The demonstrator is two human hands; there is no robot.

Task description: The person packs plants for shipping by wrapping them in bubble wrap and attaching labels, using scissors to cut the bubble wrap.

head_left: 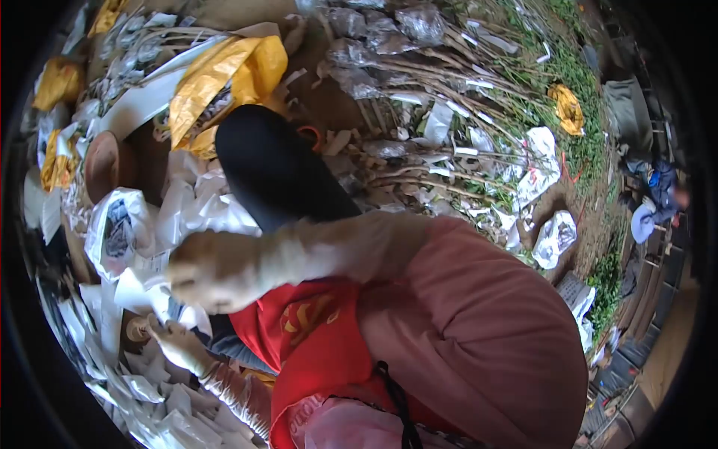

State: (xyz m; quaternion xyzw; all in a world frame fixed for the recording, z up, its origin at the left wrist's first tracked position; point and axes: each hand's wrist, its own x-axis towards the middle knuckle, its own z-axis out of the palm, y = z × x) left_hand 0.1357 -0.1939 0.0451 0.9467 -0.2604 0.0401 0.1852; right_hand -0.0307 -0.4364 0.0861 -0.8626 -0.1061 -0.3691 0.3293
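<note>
My right hand [213, 271], in a pale glove, is smeared by motion; its fingers look curled, but I cannot make out anything in them. Below it my left hand [178, 344], also pale-gloved, has its fingers bent together beside white sheet-like material [142, 292]. What the left fingers hold, if anything, is hidden. Just beyond the right hand stands a clear plastic bag [120, 232] with something dark inside. White plastic or paper scraps [202, 202] lie between that bag and my dark-clothed knee [277, 168].
A heap of white pieces [172, 411] fills the lower left. A yellow bag [224, 82] and a reddish-brown round container [108, 166] stand farther off. Bundled sticks with plastic-wrapped ends [434, 67] lie on the ground. Another person [658, 194] is at the far right.
</note>
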